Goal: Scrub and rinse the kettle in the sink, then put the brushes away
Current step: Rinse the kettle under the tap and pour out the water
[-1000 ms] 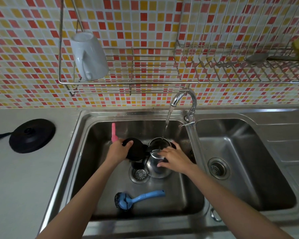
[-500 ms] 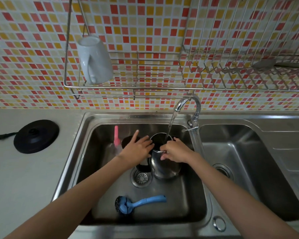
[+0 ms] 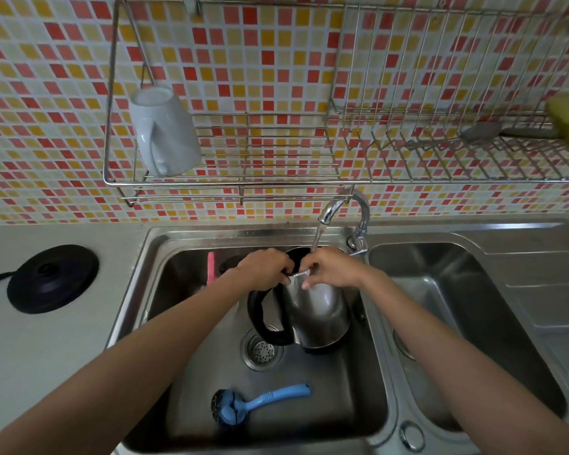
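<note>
Centre of the frame, both hands are on the kettle point(image 3: 319, 310), which sits upright in the left basin of the sink point(image 3: 191, 418), its steel body just right of the drain point(image 3: 262, 349), its black handle point(image 3: 263, 318) curving out toward the left. The left hand point(image 3: 265, 269) is curled over the top of that handle at the rim, fingers wrapped close around it. The right hand point(image 3: 334, 267) grips the rim on the near right side, fingers bent down against the steel wall, thumb at the lip. The mouth is open and dark, and water from the tap point(image 3: 344, 208) drops in a thin stream straight into it, between the two hands.

Behind the left hand, a pink brush point(image 3: 210, 267) stands against the back wall of the basin, only its handle showing. Lower centre, a blue brush point(image 3: 260, 403) lies flat on the basin floor, dark head to the left, handle pointing right, well apart from the kettle.

Left edge, on the counter point(image 3: 46, 356), the black base point(image 3: 53, 279) with its cord running off the frame. Upper left, a white mug point(image 3: 163, 129) hangs upside down on the wire rack point(image 3: 243, 183). Right basin holds nothing I can make out. Far upper right, a yellow thing point(image 3: 564, 118) on the rack, too blurred to name.
</note>
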